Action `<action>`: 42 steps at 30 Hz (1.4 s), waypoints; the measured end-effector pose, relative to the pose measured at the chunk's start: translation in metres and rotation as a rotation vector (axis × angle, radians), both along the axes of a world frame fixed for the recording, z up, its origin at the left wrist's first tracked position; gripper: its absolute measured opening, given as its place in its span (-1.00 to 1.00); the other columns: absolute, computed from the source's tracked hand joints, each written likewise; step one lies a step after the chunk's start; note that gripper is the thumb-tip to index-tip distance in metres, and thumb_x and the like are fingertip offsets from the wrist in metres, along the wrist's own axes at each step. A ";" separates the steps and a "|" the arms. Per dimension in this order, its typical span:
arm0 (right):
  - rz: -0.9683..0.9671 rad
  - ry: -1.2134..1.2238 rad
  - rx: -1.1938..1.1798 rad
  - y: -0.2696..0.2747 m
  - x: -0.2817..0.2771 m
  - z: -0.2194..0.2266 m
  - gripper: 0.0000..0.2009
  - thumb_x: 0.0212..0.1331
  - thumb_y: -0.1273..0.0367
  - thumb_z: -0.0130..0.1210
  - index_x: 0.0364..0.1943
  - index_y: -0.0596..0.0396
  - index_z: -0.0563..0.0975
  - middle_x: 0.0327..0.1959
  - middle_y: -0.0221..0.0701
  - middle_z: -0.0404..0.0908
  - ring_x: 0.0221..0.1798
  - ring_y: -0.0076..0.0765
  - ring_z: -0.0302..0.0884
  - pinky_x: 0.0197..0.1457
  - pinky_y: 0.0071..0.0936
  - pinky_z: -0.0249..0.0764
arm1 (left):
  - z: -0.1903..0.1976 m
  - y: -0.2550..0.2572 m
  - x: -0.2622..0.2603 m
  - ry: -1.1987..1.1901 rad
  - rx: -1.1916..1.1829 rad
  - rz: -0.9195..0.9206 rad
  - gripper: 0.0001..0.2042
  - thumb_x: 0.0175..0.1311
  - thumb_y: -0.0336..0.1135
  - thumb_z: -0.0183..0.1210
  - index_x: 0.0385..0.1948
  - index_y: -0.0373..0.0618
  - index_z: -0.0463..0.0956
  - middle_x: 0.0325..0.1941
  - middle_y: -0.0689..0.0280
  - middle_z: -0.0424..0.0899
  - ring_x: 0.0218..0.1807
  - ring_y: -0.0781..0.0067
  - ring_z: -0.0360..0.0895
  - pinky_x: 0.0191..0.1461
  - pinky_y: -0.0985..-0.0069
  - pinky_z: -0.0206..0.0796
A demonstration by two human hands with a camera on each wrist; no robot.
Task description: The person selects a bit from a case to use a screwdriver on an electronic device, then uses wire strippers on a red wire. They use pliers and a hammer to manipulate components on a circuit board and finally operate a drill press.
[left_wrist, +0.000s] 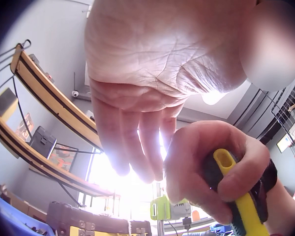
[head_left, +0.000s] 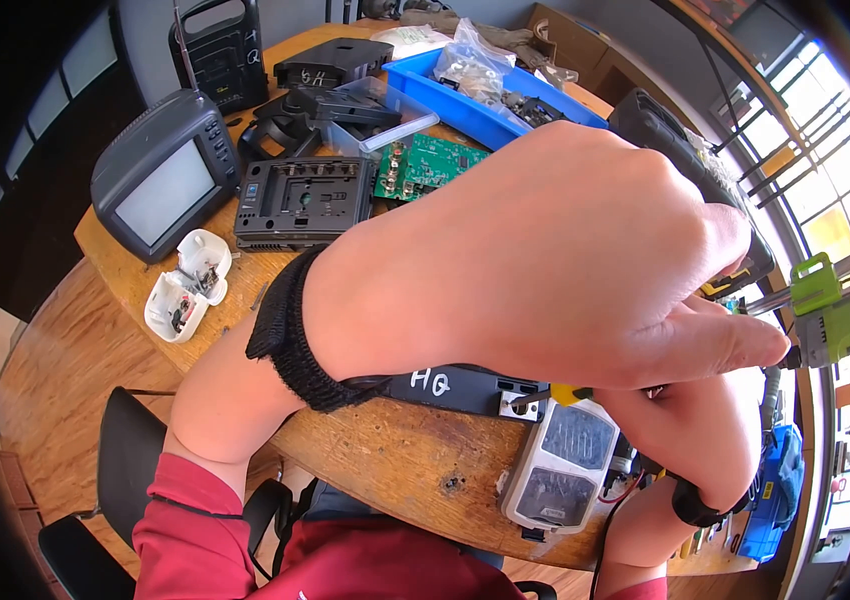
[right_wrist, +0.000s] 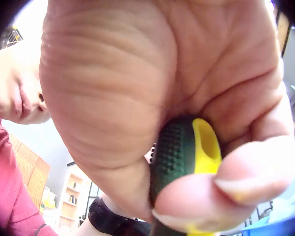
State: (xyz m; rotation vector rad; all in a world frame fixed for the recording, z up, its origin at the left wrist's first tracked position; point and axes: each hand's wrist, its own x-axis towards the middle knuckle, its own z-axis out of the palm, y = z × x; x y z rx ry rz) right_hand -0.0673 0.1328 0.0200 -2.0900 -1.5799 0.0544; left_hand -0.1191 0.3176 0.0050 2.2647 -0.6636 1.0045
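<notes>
My left hand (head_left: 545, 240) stretches across the middle of the head view, its back toward the camera. In the left wrist view its fingers (left_wrist: 130, 142) hang fairly straight and hold nothing. My right hand (left_wrist: 201, 162) grips a yellow and black screwdriver (left_wrist: 250, 216), fingers curled round the handle, as the right wrist view also shows. In the head view the left hand partly covers the right one. The screwdriver's thin shaft points left, over a small metal piece (head_left: 517, 405) at the end of a black device (head_left: 435, 385) marked HQ. The left forearm and hand hide most of this device.
A white case with clear-lidded compartments (head_left: 560, 470) lies at the table's front edge. Behind the hands are a green circuit board (head_left: 435, 165), a black housing (head_left: 305, 200), a small monitor (head_left: 165, 180) and a blue tray (head_left: 415, 75). A green tool (head_left: 835, 320) stands at the right.
</notes>
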 end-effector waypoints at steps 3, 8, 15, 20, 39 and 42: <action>0.018 -0.036 0.046 -0.001 -0.003 0.000 -0.74 0.11 0.49 0.26 -0.07 0.11 0.62 -0.22 -0.22 0.71 -0.18 0.04 0.70 -0.14 -0.21 0.58 | 0.001 0.000 0.000 0.012 0.008 0.008 -0.39 0.37 0.21 0.15 -0.53 -0.32 0.59 -0.71 0.01 0.51 -0.59 -0.10 0.54 -0.45 0.19 0.40; 0.031 -0.036 0.030 -0.002 -0.002 -0.002 -0.69 0.11 0.48 0.27 -0.01 0.10 0.60 -0.19 -0.23 0.70 -0.17 0.03 0.69 -0.14 -0.20 0.58 | 0.001 0.000 0.000 0.060 -0.003 0.003 -0.38 0.37 0.24 0.15 -0.55 -0.29 0.57 -0.70 0.05 0.52 -0.58 -0.08 0.55 -0.45 0.20 0.40; -0.032 -0.132 -0.126 0.002 -0.015 0.000 -0.69 0.18 0.41 0.23 0.04 0.00 0.61 -0.15 -0.28 0.69 -0.20 -0.01 0.68 -0.15 -0.19 0.57 | -0.001 0.002 0.001 0.054 0.102 0.056 -0.43 0.33 0.27 0.24 -0.15 -0.20 0.64 -0.47 0.12 0.65 -0.40 0.09 0.66 -0.37 0.32 0.41; -0.091 -0.073 -0.109 0.007 -0.017 -0.010 -0.80 0.22 0.37 0.20 -0.08 -0.03 0.64 -0.26 -0.29 0.68 -0.22 -0.04 0.67 -0.16 -0.17 0.57 | 0.003 0.003 -0.004 0.118 0.097 0.045 -0.46 0.32 0.24 0.26 -0.15 -0.19 0.62 -0.39 0.13 0.68 -0.34 0.11 0.67 -0.31 0.35 0.43; 0.065 -0.215 -0.056 0.018 -0.002 -0.031 -0.79 -0.01 0.50 0.26 -0.25 0.13 0.57 -0.36 -0.25 0.66 -0.40 -0.19 0.71 -0.40 -0.37 0.56 | 0.015 -0.019 -0.009 0.282 -0.255 0.145 -0.05 0.13 0.72 -0.10 -0.07 -0.14 0.66 -0.19 0.22 0.74 -0.13 0.30 0.74 -0.03 0.44 0.46; 0.057 -0.265 -0.187 0.017 0.003 -0.015 -0.82 0.02 0.48 0.27 -0.26 0.16 0.56 -0.41 -0.26 0.67 -0.41 -0.20 0.72 -0.40 -0.37 0.57 | 0.011 -0.021 -0.001 0.321 -0.237 0.150 0.02 0.05 0.80 -0.16 -0.07 -0.15 0.67 -0.18 0.22 0.74 -0.13 0.29 0.74 -0.03 0.43 0.47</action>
